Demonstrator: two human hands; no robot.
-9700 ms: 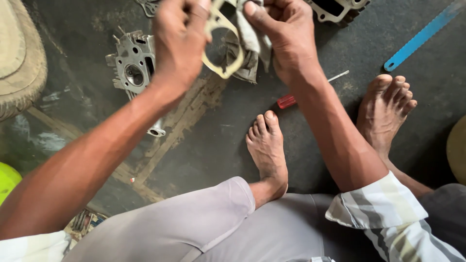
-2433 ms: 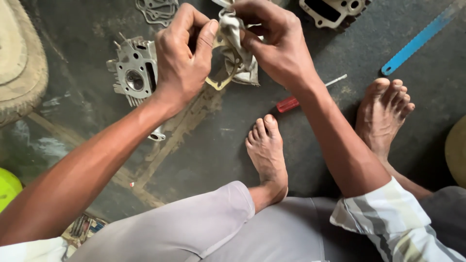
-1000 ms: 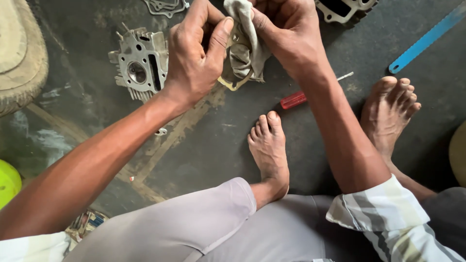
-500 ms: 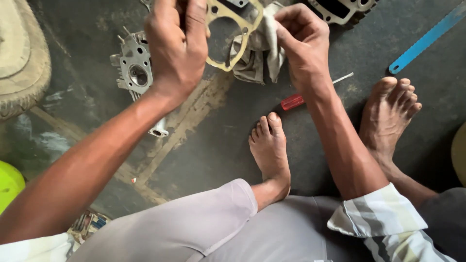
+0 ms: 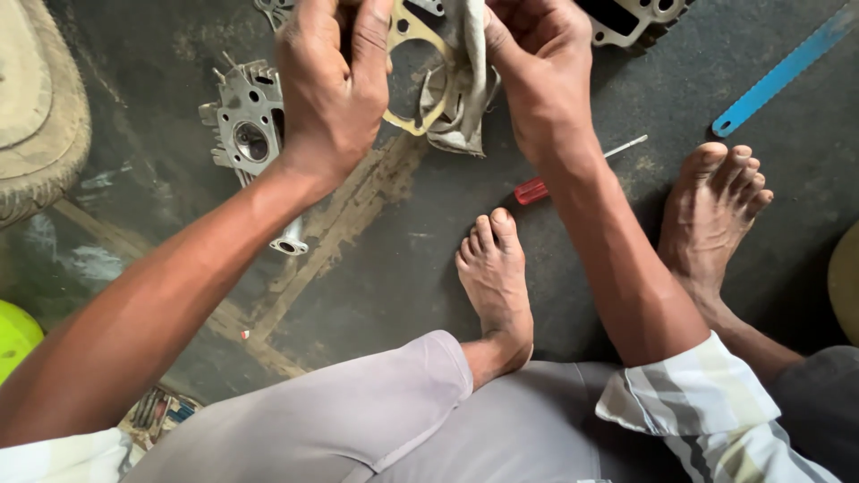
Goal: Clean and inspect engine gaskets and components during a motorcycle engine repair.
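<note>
The left hand (image 5: 333,85) fingers are pinching the left edge of a tan gasket (image 5: 410,54), holding it up above the floor (image 5: 376,268). The right hand (image 5: 537,72) fingers are clenching a grey rag (image 5: 463,98) against the gasket's right side. Just beyond the left wrist, a metal cylinder head (image 5: 243,125) is lying on the floor. A red-handled screwdriver (image 5: 537,188) is resting near the right forearm, and a blue blade (image 5: 783,72) is lying well apart.

The gasket (image 5: 413,36) looks thin, matt tan fibre; the rag (image 5: 463,89) is grimy cloth; the cylinder head (image 5: 246,125) is dull cast metal.
</note>
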